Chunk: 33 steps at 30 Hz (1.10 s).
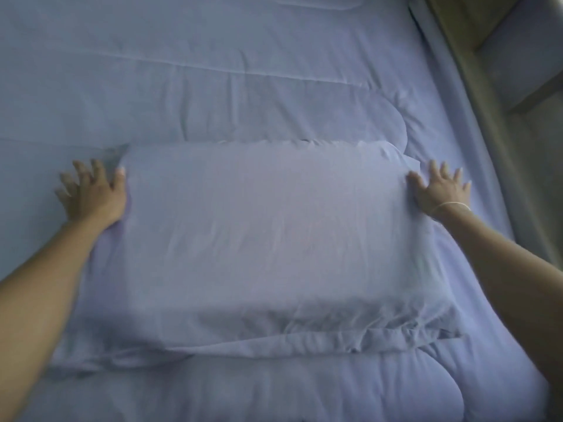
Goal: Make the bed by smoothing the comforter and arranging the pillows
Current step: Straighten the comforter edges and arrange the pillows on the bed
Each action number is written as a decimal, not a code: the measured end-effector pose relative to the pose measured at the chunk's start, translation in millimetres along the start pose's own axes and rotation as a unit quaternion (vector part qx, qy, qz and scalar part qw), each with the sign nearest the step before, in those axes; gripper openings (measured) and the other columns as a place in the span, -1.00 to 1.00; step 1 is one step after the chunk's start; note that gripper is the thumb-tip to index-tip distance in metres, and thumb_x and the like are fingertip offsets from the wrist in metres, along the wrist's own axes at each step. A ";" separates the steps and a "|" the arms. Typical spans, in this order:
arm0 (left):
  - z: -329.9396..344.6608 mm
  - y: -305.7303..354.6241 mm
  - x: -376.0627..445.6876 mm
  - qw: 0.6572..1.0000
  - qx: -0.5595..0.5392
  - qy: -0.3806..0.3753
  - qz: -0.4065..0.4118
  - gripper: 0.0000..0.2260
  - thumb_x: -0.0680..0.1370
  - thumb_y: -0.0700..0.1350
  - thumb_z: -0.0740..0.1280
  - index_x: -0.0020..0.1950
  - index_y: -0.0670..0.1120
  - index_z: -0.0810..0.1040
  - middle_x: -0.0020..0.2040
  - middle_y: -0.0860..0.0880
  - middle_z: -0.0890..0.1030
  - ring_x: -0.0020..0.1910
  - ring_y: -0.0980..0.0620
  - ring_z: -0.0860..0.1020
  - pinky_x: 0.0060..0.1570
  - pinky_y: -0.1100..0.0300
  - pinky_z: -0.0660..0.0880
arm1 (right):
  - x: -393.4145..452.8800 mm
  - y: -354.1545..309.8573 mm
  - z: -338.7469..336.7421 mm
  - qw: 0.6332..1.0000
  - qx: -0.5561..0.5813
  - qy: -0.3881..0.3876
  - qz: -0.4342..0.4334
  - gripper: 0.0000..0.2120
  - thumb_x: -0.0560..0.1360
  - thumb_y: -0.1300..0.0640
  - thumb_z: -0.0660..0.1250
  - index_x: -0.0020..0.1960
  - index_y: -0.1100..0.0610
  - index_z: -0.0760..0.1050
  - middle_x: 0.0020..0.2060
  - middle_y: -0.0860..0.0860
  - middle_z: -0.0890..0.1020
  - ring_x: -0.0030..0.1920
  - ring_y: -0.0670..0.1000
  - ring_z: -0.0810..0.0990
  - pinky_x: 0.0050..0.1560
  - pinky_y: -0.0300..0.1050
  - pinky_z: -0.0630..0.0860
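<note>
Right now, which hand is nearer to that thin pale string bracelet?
The right. The thin pale string bracelet circles the wrist just behind the right hand, at the lavender fabric pillow's right end. The left hand rests at the opposite end.

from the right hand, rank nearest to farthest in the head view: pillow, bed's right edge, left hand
1. pillow: the right hand rests on its right end, fingers spread.
2. bed's right edge: just right of that hand, beside the floor.
3. left hand: across at the pillow's left end.
</note>
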<state>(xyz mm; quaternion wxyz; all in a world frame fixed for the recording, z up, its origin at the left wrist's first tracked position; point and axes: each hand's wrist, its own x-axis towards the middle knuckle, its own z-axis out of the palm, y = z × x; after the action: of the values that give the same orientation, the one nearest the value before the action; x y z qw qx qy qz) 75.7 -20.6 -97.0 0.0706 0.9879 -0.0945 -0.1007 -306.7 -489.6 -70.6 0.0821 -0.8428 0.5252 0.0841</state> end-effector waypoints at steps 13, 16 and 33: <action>1.4 4.9 -11.1 0.993 -0.088 -0.025 -0.080 -0.29 0.58 0.27 0.01 0.37 -0.35 0.32 0.39 -0.40 0.32 0.38 -0.39 0.28 0.35 -0.19 0.22 | -18.6 -61.2 9.5 0.991 0.136 0.000 0.014 -0.06 0.34 -0.48 0.17 0.51 0.06 0.07 0.49 0.16 0.19 0.45 0.26 0.20 0.42 0.23 0.19; -4.7 23.7 -12.5 0.977 -0.186 -0.035 -0.097 -0.31 0.57 0.23 0.14 0.27 -0.43 0.41 0.30 -0.44 0.41 0.31 -0.37 0.39 0.29 -0.08 0.33 | -20.6 -64.2 0.1 0.974 0.224 -0.027 0.038 -0.06 0.35 -0.32 0.36 0.54 0.03 0.01 0.45 0.15 0.30 0.41 0.25 0.31 0.36 0.14 0.32; -102.7 114.3 -58.5 0.862 -0.468 0.095 0.170 -0.63 0.45 0.13 0.35 -0.42 -0.03 0.32 -0.51 0.11 0.36 -0.42 0.21 0.24 -0.40 0.17 0.24 | -51.2 -67.0 -110.7 0.976 0.074 -0.127 -0.159 0.24 0.07 -0.35 0.49 0.55 -0.10 -0.10 0.55 0.01 0.11 0.53 0.07 0.14 0.51 0.04 0.08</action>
<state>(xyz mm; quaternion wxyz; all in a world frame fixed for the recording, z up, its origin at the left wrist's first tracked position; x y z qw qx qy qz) 21.5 -107.6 31.5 0.5489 0.8122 -0.1959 -0.0250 -262.5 -440.9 52.1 0.2227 -0.8895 0.3747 0.1374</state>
